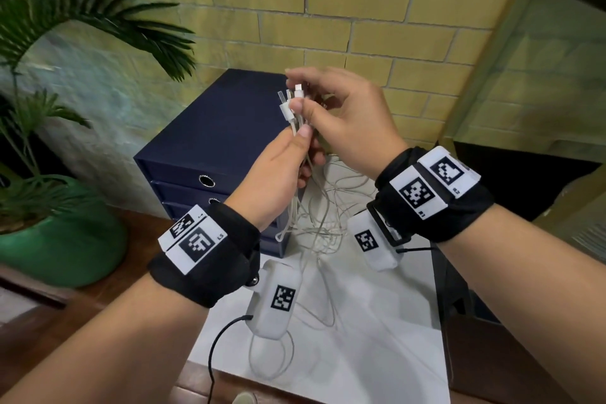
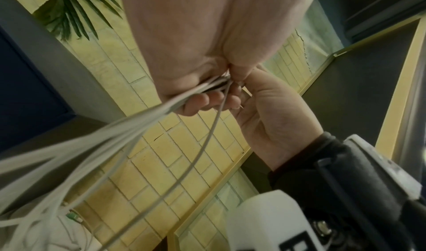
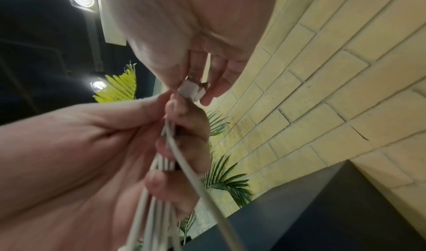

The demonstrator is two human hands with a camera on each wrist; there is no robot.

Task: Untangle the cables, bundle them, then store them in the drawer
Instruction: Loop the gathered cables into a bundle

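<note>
Several white cables (image 1: 314, 223) hang in a loose tangle from both hands down to the white table (image 1: 377, 354). My left hand (image 1: 288, 154) grips the gathered strands just below their plugs; the same cables (image 2: 129, 127) stream from its fist in the left wrist view. My right hand (image 1: 341, 108) is above it, thumb and fingers pinching the white connector ends (image 1: 293, 98) that stick up from the bundle. A white plug (image 3: 192, 90) shows between its fingertips in the right wrist view. The navy drawer unit (image 1: 210, 141) stands behind the hands, all drawers closed.
A green pot (image 1: 65, 239) with a palm plant stands at the left on a wooden surface. A yellow brick wall (image 1: 360, 10) runs behind the drawer unit. A black wire (image 1: 216, 348) trails from the left wrist device. Dark furniture sits at the right.
</note>
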